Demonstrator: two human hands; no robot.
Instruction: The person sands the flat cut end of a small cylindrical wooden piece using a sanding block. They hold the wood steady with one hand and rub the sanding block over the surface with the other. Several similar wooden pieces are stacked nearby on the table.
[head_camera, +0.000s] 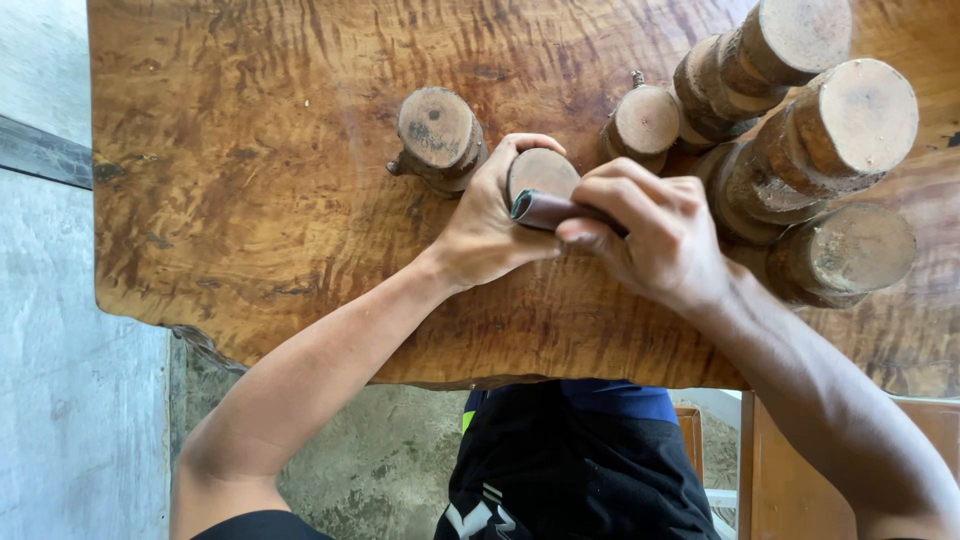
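On the left stood a lone wooden cup (438, 135), a short turned log piece, upright on the desk (230, 190) and well in from its left edge, with a small knob at its base. It was apart from the hands, though near the left one.

Just right of it, the left hand (490, 225) came up from the near edge of the desk and wrapped around a second log piece (542, 172), fingers curled over its far side and thumb on the near side. That grip was closed on the wood, holding it upright; only its flat round top showed between the fingers.

Directly against the near side of that piece lay a rolled strip of sandpaper (545, 210), reddish-brown with a greenish end. Its long axis ran roughly left to right, parallel with the near edge of the desk and across the upright axis of the wood. The right hand (655, 235) was clamped on the roll, its fingertips pressing it toward the wood, with the left end of the roll poking out toward the left thumb. So the held piece lay just beyond the roll, toward the far edge, and both hands met at it, the left holding and the right bearing on its side.

Farther right, a cluster of wooden cups (800, 150) crowded toward the far right corner of the desk, touching one another, some stacked or leaning.
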